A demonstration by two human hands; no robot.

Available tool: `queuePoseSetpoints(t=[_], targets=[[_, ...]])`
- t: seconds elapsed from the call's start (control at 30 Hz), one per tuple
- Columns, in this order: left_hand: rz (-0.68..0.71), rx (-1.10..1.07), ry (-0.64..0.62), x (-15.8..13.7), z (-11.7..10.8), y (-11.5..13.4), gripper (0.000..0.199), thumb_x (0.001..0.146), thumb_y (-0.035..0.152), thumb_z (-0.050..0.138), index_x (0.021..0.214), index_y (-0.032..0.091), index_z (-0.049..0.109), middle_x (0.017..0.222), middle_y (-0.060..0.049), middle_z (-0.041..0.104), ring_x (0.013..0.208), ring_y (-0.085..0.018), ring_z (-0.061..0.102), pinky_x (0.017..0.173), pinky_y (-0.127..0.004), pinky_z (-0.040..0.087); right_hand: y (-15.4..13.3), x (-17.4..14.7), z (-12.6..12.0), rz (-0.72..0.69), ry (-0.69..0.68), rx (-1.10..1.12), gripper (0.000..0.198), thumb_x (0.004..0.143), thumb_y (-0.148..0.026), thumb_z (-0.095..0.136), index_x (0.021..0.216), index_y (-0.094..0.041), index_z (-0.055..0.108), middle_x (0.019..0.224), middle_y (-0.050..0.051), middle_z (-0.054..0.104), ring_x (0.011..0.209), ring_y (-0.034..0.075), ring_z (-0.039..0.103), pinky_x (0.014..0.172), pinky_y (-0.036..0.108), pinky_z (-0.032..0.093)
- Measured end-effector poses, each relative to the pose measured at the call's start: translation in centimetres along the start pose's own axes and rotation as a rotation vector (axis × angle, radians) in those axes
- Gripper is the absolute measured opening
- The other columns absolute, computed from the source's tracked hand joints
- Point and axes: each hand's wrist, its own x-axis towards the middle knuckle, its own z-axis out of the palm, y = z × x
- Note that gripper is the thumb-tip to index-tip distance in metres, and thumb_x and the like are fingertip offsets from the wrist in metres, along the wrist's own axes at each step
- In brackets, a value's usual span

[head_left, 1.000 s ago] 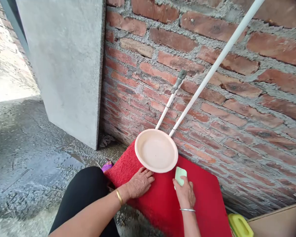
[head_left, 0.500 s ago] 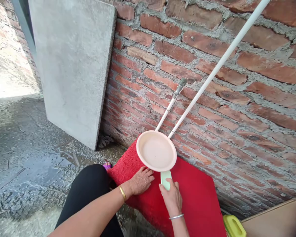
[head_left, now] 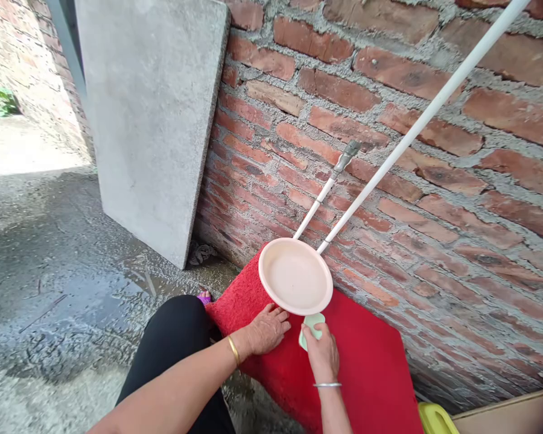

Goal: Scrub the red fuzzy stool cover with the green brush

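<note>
Furthest left, at ten o'clock from the pale pink basin [head_left: 294, 286], a grey slab [head_left: 149, 132] leans by the brick wall [head_left: 502, 271]. The person's left hand [head_left: 268, 331] lies at seven o'clock from the basin, flat on the red cloth [head_left: 366, 355], its fingers loosely spread and holding nothing visible. The basin sits on the cloth's far edge. Just below its rim, between five and six o'clock, is a pale green piece [head_left: 315, 320], gripped between thumb and fingers of the right hand [head_left: 323, 354] over the cloth. The handling of the green piece appears to be under way rather than finished; the cloth is spread out, but how much of it has been gone over, and how much is left, cannot be told. At four o'clock, a yellow container [head_left: 435, 419] is partly cut off. No brand, label or writing can be read anywhere.
</note>
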Motion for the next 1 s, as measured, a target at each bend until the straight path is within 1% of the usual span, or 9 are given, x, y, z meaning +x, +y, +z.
queuePoseSetpoints(t=[0.13,0.23,0.33,0.43,0.57,0.67,0.73,0.8,1.0], targets=[[0.000,0.000,-0.001,-0.1,-0.3,0.1,0.021,0.095,0.032,0.054,0.110,0.021,0.064,0.127,-0.010,0.062,0.122,-0.027,0.055,0.108,-0.046,0.035,-0.6,0.3,0.2,-0.001,-0.003,-0.036,0.028,0.096,-0.046,0.041,0.108,-0.026,0.057,0.104,0.007,0.068,0.094,0.023,0.066,0.070,0.029,0.044],[-0.004,0.002,-0.003,-0.1,-0.4,0.1,0.022,0.094,0.031,0.055,0.112,0.021,0.063,0.128,-0.010,0.061,0.122,-0.026,0.055,0.108,-0.046,0.035,0.0,0.2,-0.3,0.008,-0.009,-0.047,0.036,0.097,-0.053,0.038,0.107,-0.025,0.057,0.104,0.009,0.066,0.093,0.024,0.066,0.070,0.030,0.045],[-0.005,0.003,-0.010,-0.1,-0.3,0.0,0.023,0.094,0.031,0.054,0.113,0.020,0.063,0.129,-0.010,0.061,0.123,-0.027,0.055,0.107,-0.046,0.035,-0.1,-0.3,-0.5,0.012,-0.003,-0.058,0.048,0.095,-0.062,0.036,0.119,-0.023,0.053,0.106,0.011,0.063,0.093,0.025,0.067,0.070,0.032,0.046],[0.000,0.000,-0.017,-0.1,-0.1,-0.1,0.026,0.094,0.030,0.053,0.116,0.020,0.063,0.132,-0.011,0.059,0.126,-0.028,0.052,0.107,-0.046,0.035,-1.0,-0.7,-0.1,-0.011,-0.008,-0.096,0.055,0.094,-0.065,0.038,0.129,-0.023,0.048,0.108,0.012,0.060,0.091,0.025,0.067,0.072,0.033,0.047],[0.000,-0.029,-0.020,0.0,0.4,-0.3,0.028,0.094,0.028,0.053,0.120,0.022,0.061,0.134,-0.010,0.058,0.130,-0.028,0.050,0.110,-0.047,0.033,-2.1,-0.7,0.7,-0.025,-0.003,-0.134,0.053,0.093,-0.059,0.044,0.132,-0.024,0.047,0.110,0.012,0.057,0.092,0.025,0.067,0.073,0.034,0.049],[-0.010,-0.039,-0.027,0.1,0.8,-0.3,0.027,0.094,0.029,0.053,0.119,0.021,0.062,0.134,-0.011,0.058,0.129,-0.029,0.051,0.110,-0.050,0.033,-1.5,-0.4,0.8,-0.012,-0.005,-0.134,0.047,0.092,-0.050,0.049,0.133,-0.029,0.047,0.112,0.009,0.056,0.095,0.023,0.066,0.075,0.033,0.049],[-0.019,-0.041,-0.030,0.1,0.9,-0.3,0.028,0.094,0.030,0.055,0.120,0.021,0.061,0.135,-0.011,0.058,0.128,-0.030,0.051,0.110,-0.050,0.033,0.0,-0.1,0.4,0.006,-0.012,-0.131,0.047,0.090,-0.047,0.049,0.134,-0.032,0.047,0.113,0.007,0.055,0.098,0.023,0.065,0.076,0.032,0.049],[-0.025,-0.043,-0.030,0.1,0.8,-0.2,0.029,0.093,0.031,0.056,0.121,0.022,0.061,0.136,-0.010,0.057,0.128,-0.030,0.051,0.110,-0.050,0.033,2.4,0.3,-0.4,0.047,-0.016,-0.131,0.048,0.091,-0.046,0.047,0.136,-0.031,0.046,0.112,0.008,0.055,0.098,0.023,0.066,0.076,0.033,0.049],[-0.041,-0.045,-0.016,0.0,0.9,0.0,0.028,0.094,0.030,0.056,0.119,0.022,0.062,0.135,-0.010,0.057,0.128,-0.029,0.051,0.111,-0.050,0.033,12.0,1.5,-4.4,0.268,0.000,-0.125,0.056,0.093,-0.048,0.041,0.142,-0.021,0.045,0.107,0.014,0.061,0.097,0.027,0.067,0.080,0.038,0.050]])
